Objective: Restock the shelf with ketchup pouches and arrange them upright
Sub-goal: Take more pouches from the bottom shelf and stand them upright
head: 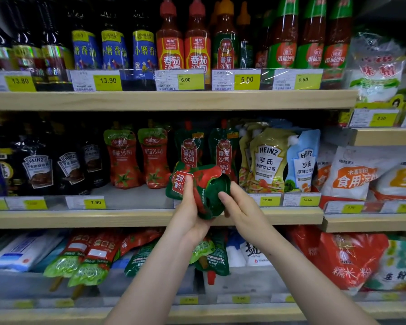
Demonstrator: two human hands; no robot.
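Holding one green-and-red ketchup pouch between both hands, a person is standing before the middle shelf, which is serving as the landmark for this entry. Item held: the pouch is lying tilted on its side, just in front of the middle shelf's edge and slightly above it, with its label facing left. Left hand: it is cupping the pouch from below, thumb pressing on the label, fingers closed round the pack. Right hand: it is gripping the pouch's right side, thumb on the green face, fingers curling behind. Stock on the middle shelf, behind the held pouch: two dark green ketchup pouches are standing upright; to their left two red ketchup pouches are standing upright; further left, dark Heinz pouches; to the right, yellow and blue Heinz salad-dressing pouches. Stock below the middle shelf: more ketchup pouches are lying flat, spouts pointing outward, some half hidden by the forearms. Stock above the middle shelf: ketchup bottles and sesame oil bottles are standing in a row behind yellow price tags.
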